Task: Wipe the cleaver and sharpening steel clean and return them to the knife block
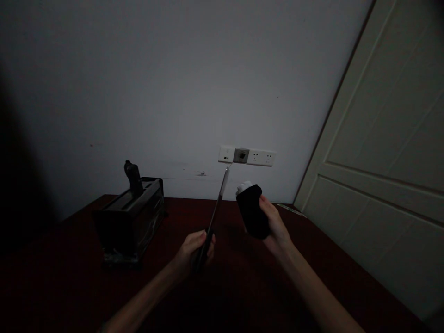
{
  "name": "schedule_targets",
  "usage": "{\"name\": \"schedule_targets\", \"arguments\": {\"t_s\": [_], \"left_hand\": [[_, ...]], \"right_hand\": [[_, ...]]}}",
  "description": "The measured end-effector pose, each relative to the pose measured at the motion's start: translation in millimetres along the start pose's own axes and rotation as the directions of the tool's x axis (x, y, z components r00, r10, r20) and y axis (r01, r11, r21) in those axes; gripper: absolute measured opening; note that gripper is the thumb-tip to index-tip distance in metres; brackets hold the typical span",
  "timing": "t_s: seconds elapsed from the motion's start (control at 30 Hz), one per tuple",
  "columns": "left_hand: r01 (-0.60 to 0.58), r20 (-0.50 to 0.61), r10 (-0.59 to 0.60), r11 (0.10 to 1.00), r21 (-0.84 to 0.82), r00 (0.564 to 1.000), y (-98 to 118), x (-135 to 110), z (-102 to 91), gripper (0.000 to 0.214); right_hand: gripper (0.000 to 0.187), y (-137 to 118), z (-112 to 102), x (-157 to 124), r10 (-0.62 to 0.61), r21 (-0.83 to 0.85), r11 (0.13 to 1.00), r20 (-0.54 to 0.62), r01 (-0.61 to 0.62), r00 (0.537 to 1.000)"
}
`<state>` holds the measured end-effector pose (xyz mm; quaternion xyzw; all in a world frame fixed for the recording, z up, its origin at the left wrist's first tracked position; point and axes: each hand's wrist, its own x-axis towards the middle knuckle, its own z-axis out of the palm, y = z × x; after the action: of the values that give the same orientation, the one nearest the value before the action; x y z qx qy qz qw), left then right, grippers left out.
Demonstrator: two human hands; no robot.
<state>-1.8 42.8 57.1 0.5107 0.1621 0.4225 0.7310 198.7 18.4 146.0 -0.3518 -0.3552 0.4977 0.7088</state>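
My left hand (pixel 196 247) is closed round the black handle of a knife (pixel 218 199), whose blade points up and away from me. To the right, my right hand (pixel 274 219) grips a black cloth (pixel 253 210), with a crumpled white piece (pixel 243 187) sticking out at its upper left. The cloth and the blade are apart. On the left stands a black knife block (pixel 130 217) with one black handle (pixel 133 177) rising from its top.
The dark red table (pixel 183 212) runs back to a grey wall (pixel 173 92). Sockets and switch plates (pixel 247 156) are set in the wall just above the table. A pale panelled door (pixel 381 138) borders the right side. The lighting is dim.
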Motion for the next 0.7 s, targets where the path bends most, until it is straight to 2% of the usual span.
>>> {"name": "schedule_targets", "arguments": {"t_s": [0.07,0.17,0.37,0.47,0.6,0.7], "left_hand": [[-0.014,-0.042,0.018,0.996,0.088,0.999,1,-1,1.5,0.036],[0.034,-0.096,-0.016,0.981,0.193,0.995,-2,-1,2.5,0.038],[0.142,-0.146,-0.085,0.888,0.437,0.986,-13,-1,4.4,0.038],[0.161,-0.152,-0.093,0.83,0.535,0.984,-18,-3,8.2,0.033],[0.172,-0.171,-0.092,0.818,0.549,0.981,-20,-5,14.3,0.029],[0.114,-0.18,-0.013,0.819,0.562,0.984,-19,-6,17.8,0.026]], "right_hand": [[0.034,-2,-1,1,0.008,0.037,0.999,0.001,-0.008,1.0],[0.036,-3,0,0,0.0,0.072,0.997,-0.016,0.001,1.0],[0.037,-4,4,-3,-0.015,0.012,1.0,-0.02,0.015,1.0],[0.036,-2,5,-3,-0.07,-0.027,0.997,-0.038,0.069,0.997],[0.031,2,4,-2,-0.166,-0.188,0.969,-0.004,0.162,0.986],[0.021,5,1,0,-0.328,-0.324,0.883,0.091,0.339,0.94]]}}
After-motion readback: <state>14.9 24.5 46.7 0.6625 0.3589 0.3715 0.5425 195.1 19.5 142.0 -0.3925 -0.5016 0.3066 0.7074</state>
